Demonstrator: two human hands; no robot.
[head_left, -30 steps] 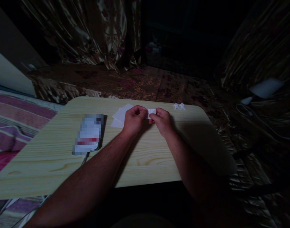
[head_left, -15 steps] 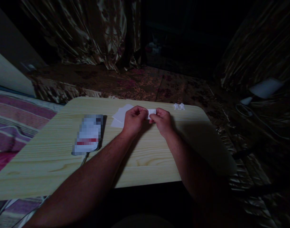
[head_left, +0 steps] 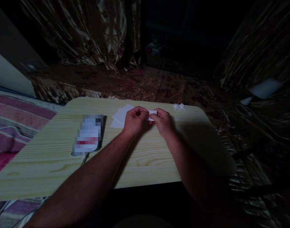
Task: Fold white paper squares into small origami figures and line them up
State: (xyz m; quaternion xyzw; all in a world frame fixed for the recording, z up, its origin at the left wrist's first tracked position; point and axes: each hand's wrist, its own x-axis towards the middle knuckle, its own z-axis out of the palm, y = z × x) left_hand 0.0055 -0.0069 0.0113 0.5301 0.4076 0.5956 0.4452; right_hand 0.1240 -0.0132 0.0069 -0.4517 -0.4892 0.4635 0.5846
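A small folded piece of white paper (head_left: 152,116) is pinched between my two hands above the wooden table (head_left: 145,158). My left hand (head_left: 135,119) closes on its left edge, thumb and fingers together. On the other edge, my right hand (head_left: 163,120) grips it with the thumb on the near face. Part of the paper is hidden behind my fingers. White paper sheets (head_left: 120,116) lie just left of my left hand, partly covered by it. Two small folded paper shapes (head_left: 179,107) sit beyond my right hand near the table's far edge.
A phone (head_left: 89,134), blurred by pixelation, lies on the table at the left with a cable (head_left: 84,159) running from its near end. A striped bed cover (head_left: 14,117) borders the table on the left. A white lamp (head_left: 265,88) stands off to the right.
The folded paper has tilted slightly between my fingers, and the crease lines on its face no longer show. Both hands have stayed almost in place.
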